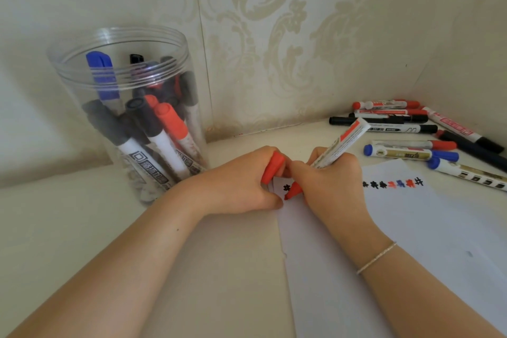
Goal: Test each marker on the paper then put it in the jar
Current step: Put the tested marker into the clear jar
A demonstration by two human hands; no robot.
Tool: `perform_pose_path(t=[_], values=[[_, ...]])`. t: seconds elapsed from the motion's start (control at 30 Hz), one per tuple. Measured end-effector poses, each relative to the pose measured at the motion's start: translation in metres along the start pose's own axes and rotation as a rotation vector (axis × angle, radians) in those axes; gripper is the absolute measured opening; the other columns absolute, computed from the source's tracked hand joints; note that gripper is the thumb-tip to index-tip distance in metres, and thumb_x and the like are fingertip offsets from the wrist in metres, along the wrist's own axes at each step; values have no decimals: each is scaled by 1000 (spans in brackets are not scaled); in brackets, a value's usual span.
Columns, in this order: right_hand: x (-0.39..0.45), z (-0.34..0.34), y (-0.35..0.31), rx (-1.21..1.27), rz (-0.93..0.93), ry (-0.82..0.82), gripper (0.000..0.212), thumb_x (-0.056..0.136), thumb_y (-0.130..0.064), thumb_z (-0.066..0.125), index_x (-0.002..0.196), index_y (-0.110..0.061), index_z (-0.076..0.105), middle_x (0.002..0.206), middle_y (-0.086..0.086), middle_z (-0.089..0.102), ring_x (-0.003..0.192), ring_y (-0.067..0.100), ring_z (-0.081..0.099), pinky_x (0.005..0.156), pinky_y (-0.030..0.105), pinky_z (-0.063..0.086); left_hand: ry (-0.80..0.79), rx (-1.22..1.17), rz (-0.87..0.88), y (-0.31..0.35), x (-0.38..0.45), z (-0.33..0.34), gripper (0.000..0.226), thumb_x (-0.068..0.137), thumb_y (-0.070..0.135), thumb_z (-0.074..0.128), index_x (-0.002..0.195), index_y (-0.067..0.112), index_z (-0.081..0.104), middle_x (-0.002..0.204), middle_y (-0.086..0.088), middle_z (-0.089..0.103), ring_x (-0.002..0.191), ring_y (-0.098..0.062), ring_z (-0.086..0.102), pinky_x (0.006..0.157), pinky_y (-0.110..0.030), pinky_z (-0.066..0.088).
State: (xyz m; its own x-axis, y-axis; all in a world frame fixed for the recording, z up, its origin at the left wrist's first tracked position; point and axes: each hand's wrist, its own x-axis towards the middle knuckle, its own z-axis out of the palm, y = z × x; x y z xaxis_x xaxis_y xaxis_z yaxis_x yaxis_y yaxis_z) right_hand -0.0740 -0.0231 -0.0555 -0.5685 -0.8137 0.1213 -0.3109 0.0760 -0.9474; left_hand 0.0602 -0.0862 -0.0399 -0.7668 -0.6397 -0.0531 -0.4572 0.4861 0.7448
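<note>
Here, red marker tip-down on paper, tail up-right.

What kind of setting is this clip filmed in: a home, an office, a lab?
Probably a home: a pale table pushed into a corner of walls with cream damask wallpaper. A clear plastic jar of markers and a loose paper suggest a casual desk, not a workshop.

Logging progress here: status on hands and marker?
Right hand grips uncapped red marker, tip on paper. Left hand holds red cap. Jar open, unobstructed.
</note>
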Motion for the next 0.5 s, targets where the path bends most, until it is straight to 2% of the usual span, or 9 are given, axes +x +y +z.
perform_pose_path(t=[0.07,0.17,0.23,0.37,0.5], values=[[-1,1,0,-36,-38,18,36,71,-4,61,52,-12,32,46,2,36,42,8,28,37,15,27,1,7,0,0,1,0,46,73,8,73,112,21,54,104,11,60,94,1,59,84,-25,50],[-2,4,0,-75,-71,53,35,74,-4,58,55,-12,29,48,-1,30,47,12,28,39,18,26,-13,-14,7,-3,-1,-1,47,74,7,73,114,22,53,109,15,59,96,8,56,84,-14,46],[-1,3,1,-47,-38,61,31,73,-4,59,56,-9,33,49,3,35,49,15,32,41,21,29,-18,-32,7,-4,-2,-1,47,75,6,73,114,23,53,112,15,59,101,9,55,86,-13,46],[-3,4,-1,-11,0,31,23,72,-4,60,58,-6,42,48,7,43,39,10,35,37,17,32,-13,-34,22,-5,-2,-1,45,74,6,73,110,25,53,100,21,55,84,20,52,71,-2,38],[-2,4,-1,-22,3,9,35,71,-4,61,54,-11,32,47,4,35,39,8,26,35,16,27,0,-20,23,-5,-1,0,45,73,6,73,110,23,54,101,17,57,87,13,54,73,-5,40]])
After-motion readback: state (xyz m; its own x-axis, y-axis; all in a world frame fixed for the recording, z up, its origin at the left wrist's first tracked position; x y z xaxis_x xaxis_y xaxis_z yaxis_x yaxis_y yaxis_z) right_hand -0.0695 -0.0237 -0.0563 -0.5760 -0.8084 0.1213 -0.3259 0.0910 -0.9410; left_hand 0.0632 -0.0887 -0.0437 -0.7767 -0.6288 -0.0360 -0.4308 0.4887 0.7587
